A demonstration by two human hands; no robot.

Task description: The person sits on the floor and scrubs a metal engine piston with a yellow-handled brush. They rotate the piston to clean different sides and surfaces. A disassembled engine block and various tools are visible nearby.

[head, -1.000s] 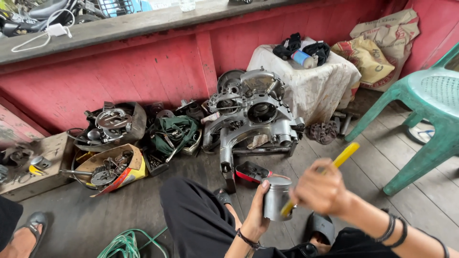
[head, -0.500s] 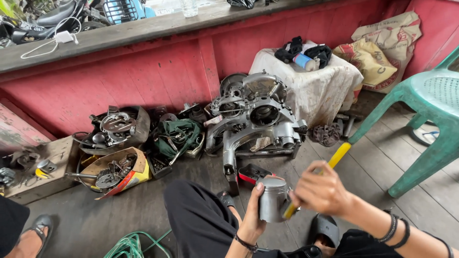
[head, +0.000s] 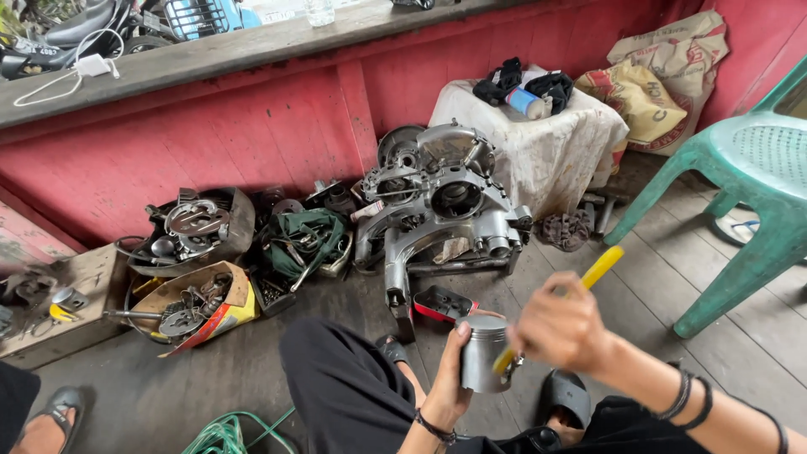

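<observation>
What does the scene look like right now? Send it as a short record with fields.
left hand: grips a metal cylinder, upright
right hand: holds a yellow-handled tool, its tip at the cylinder's side
behind the hands: grey engine casing on the wooden floor
left of casing: boxes of metal parts
right: green plastic chair

At the lower centre of the frame, the left hand [head: 450, 382] grips a grey metal cylindrical piston [head: 482, 353] upright, while the right hand [head: 559, 328] presses a yellow-handled tool [head: 588, 282] against its side. Above them, mid-frame, a grey metal engine casing [head: 441, 197] rests on the dark wooden plank floor [head: 168, 395], with a green plastic chair [head: 748, 185] at the right edge.
</observation>
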